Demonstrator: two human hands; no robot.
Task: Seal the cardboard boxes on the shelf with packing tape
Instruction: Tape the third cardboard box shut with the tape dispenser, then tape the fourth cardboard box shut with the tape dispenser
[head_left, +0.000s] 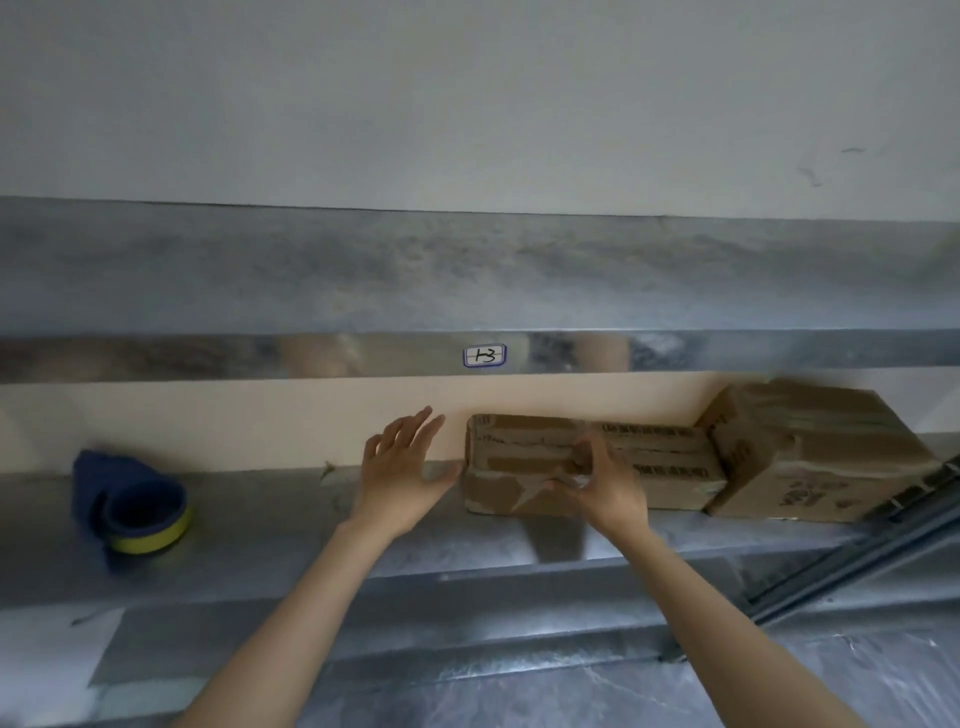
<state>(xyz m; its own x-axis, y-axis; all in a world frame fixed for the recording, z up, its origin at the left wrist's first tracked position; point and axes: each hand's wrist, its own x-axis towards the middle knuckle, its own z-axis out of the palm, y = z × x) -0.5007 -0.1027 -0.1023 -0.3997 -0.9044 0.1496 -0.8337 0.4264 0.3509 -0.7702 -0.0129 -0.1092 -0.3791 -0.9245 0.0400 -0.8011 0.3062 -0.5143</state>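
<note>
Tape (537, 491) is pinched against the box (519, 447) by the right hand (608, 493); the left hand (400, 467) is held open beside it. Smoothing is probably needed next.

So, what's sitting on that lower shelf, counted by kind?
Cardboard boxes: 2
Blue tape dispenser with a yellow roll: 1
Total: 3

1. The metal shelf (270, 540) is showing a dull, mottled galvanised finish; its upper beam (208, 358) is gleaming like a mirror.
2. The flat cardboard box (670, 457) is looking matt brown, with glossy clear tape (524, 460) wrinkling across it.
3. The blue tape dispenser (130, 499) is looking smooth, like plastic.
</note>
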